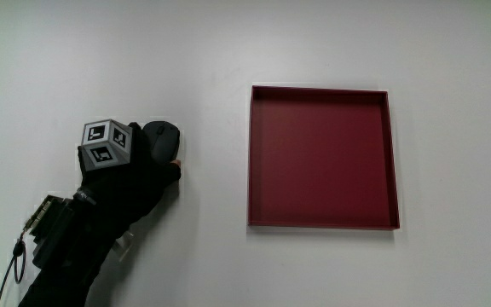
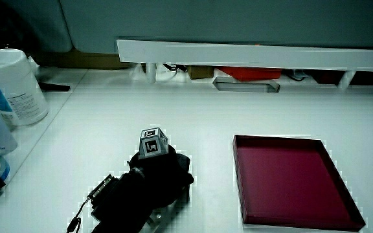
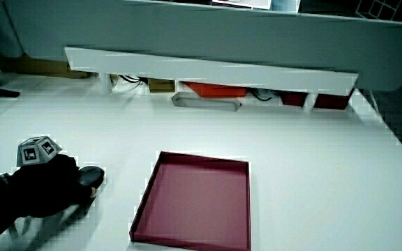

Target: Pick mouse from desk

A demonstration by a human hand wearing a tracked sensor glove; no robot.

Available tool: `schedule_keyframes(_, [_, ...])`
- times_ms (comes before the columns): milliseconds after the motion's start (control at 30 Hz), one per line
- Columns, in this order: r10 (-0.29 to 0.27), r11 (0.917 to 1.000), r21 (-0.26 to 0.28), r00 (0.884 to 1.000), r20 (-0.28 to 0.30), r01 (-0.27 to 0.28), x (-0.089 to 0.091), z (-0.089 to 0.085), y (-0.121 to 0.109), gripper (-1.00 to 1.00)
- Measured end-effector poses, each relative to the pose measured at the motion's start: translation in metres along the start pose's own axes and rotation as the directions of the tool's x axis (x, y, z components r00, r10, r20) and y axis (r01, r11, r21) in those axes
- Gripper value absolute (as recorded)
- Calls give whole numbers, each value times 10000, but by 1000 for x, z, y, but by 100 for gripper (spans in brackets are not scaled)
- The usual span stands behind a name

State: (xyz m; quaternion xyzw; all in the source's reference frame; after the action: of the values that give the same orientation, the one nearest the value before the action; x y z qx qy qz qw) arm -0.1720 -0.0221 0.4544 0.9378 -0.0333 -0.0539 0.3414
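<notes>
Main view: dark grey rounded computer mouse (image 1: 162, 136) is covered and gripped by curled fingers of black-gloved hand (image 1: 130, 175), beside shallow square red tray (image 1: 321, 90) on white table (image 1: 211, 51).

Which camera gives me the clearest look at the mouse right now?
The main view: the dark mouse shows from above, poking out past the hand beside the red tray. In a side view only its dark tip shows at the glove's edge; in the remaining side view the hand hides it.
</notes>
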Motion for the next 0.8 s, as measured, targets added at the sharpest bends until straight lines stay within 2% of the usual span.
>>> schedule_keyframes(167, [200, 9998, 28, 9997, -101, -200, -1, -8, 9, 0])
schedule_keyframes(233, [380, 9992, -155, 9992, -101, -381, 0, -8, 10, 0])
schedule_keyframes(267, [332, 9992, -195, 9991, -271, -338, 0, -9, 12, 0])
schedule_keyframes(333, [321, 9995, -68, 9994, -150, -322, 1, -10, 11, 0])
schedule_keyframes(367, [317, 9991, -264, 9994, -122, -320, 0, -12, 14, 0])
schedule_keyframes(467, [485, 9988, -102, 9987, -145, -486, 2, -9, 12, 21])
schedule_keyframes(500, [435, 9990, 132, 9988, -230, -432, 0, -11, 14, 29])
schedule_keyframes(600, [451, 9987, 239, 9989, -125, -448, -2, -12, 16, 50])
schedule_keyframes(667, [566, 9983, 147, 9983, 153, -568, -3, -9, 15, 64])
schedule_keyframes(800, [572, 9970, 504, 9973, 457, -595, -8, -8, 15, 93])
